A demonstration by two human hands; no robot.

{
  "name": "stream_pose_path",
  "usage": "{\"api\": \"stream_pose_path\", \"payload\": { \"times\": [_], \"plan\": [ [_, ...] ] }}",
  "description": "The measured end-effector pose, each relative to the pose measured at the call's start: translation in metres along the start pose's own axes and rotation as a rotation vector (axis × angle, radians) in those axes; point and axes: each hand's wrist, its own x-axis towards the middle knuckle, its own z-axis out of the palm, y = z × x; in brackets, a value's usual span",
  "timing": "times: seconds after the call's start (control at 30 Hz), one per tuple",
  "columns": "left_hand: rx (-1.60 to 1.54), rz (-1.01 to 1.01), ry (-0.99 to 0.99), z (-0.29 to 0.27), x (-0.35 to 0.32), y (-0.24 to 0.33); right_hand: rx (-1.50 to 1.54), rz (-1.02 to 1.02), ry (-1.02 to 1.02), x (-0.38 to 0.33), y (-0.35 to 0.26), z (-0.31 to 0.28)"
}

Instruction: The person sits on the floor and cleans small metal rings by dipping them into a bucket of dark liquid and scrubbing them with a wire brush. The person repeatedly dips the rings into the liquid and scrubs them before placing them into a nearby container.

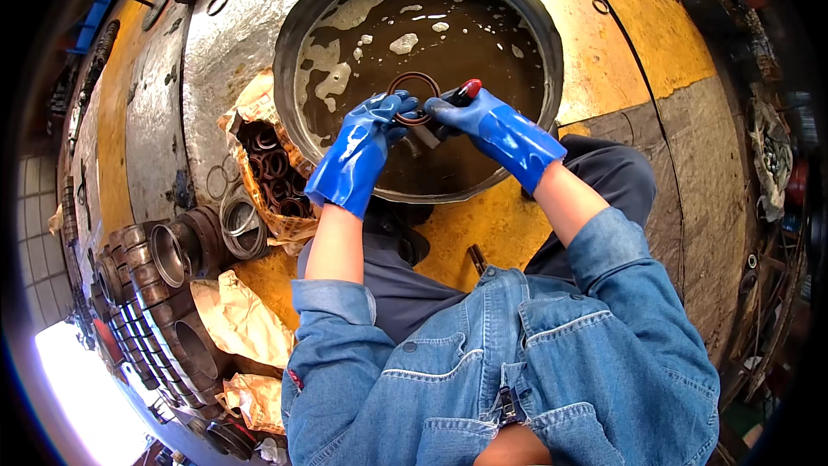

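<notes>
Blue rubber gloves cover both of my hands, which meet over a large round dark tub (288, 60) of murky brown liquid with patches of foam. My left hand (369, 140) grips a thin dark reddish-brown ring (413, 75) at its left side, above the liquid. In my right hand (493, 121) is a short tool with a black handle and a red end (469, 89). The tool's lower part lies close to the ring's right side; its exact kind is unclear. Whether it touches the ring is hard to see.
Left of the tub, a torn paper sack (259, 103) holds many similar rings. Beside it lie thin metal rings (244, 229) and rows of thick metal sleeves (177, 252). Crumpled brown paper (241, 315) is nearer me. A dark cable (642, 69) crosses the floor on the right.
</notes>
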Motion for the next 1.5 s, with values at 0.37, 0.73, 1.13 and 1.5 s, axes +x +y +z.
{"api": "stream_pose_path", "payload": {
  "times": [0.37, 0.73, 1.13, 1.5],
  "plan": [
    [0.000, -0.151, 0.074, -0.009, 0.013, -0.013, -1.317, -0.200, -0.028, 0.008, -0.019, 0.061],
    [0.047, 0.078, 0.126, -0.013, -0.016, 0.002, 0.094, -0.191, 0.230, -0.027, -0.035, 0.024],
    [0.197, 0.088, 0.101, 0.000, -0.016, 0.007, 0.100, -0.146, 0.344, -0.015, -0.019, 0.006],
    [0.730, 0.286, 0.138, -0.002, -0.001, -0.005, 0.067, -0.153, 0.250, 0.003, -0.041, 0.002]
  ]
}}
